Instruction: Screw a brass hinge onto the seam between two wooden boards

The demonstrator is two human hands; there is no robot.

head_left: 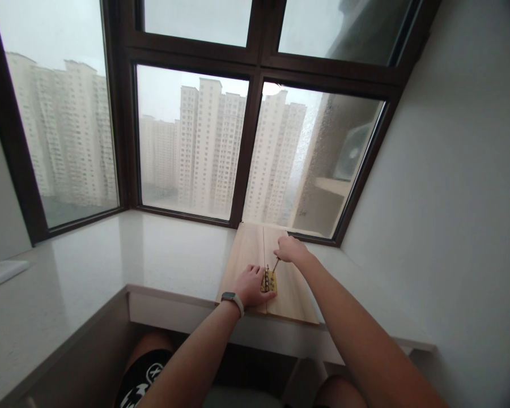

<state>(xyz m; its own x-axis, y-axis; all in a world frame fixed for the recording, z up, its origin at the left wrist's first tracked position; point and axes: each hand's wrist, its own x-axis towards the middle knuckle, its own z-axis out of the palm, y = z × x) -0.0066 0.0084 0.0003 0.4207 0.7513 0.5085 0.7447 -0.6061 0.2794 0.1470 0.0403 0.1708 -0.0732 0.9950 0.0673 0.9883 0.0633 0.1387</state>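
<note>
A brass-coloured hinge [272,281] lies at the seam between two wooden boards [249,243], placed side by side on the white sill. My left hand [250,285] grips the hinge, thumb along its near edge and fingers at its far left, covering part of it. Closed around a screwdriver [276,264], my right hand [289,248] is just beyond the hinge. The thin shaft slants down to the hinge's far edge. Most of the handle is hidden in my fingers. Whether the tip sits in a screw is too small to tell.
Dark-framed windows [255,141] rise right behind the boards. The white sill [174,255] extends to the left, with a flat white object [4,273] at its far left. A white wall [442,187] closes off the right side. My legs are below the sill's front edge.
</note>
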